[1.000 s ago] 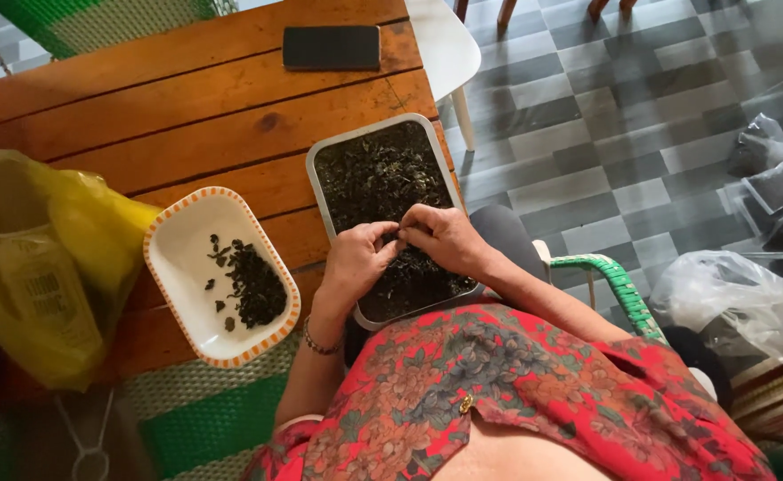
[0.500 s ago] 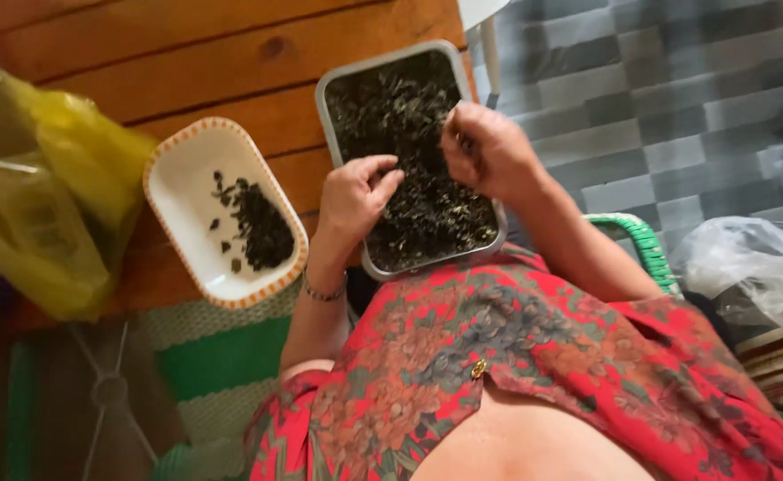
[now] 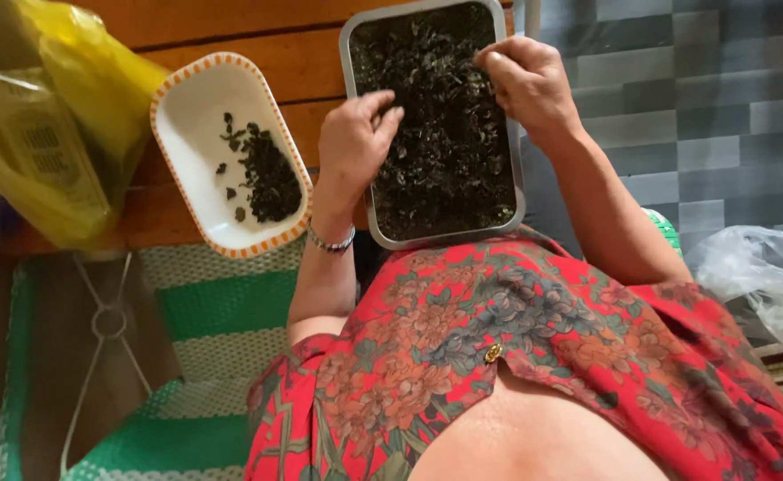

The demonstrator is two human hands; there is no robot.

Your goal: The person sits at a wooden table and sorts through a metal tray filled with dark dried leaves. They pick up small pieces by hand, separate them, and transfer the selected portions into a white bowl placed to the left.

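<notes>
Fingers [image 3: 383,107] of your left hand [image 3: 351,147] curl loosely over the grey tray [image 3: 516,191], nothing visibly held, while your right hand [image 3: 525,80] at 1 o'clock pinches shut, on what I cannot tell. Dark dried leaves [image 3: 436,134] fill that tray, which rests between your lap and the wooden counter [image 3: 231,22] edge; they look light, brittle and crumbly, best picked up in small gentle pinches. At 10 o'clock, 1 white dish [image 3: 195,116] holds a few more.

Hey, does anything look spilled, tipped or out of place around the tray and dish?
Nothing stands out. The dark leaves stay inside the grey tray and the white dish; none show on the wooden table.
</notes>
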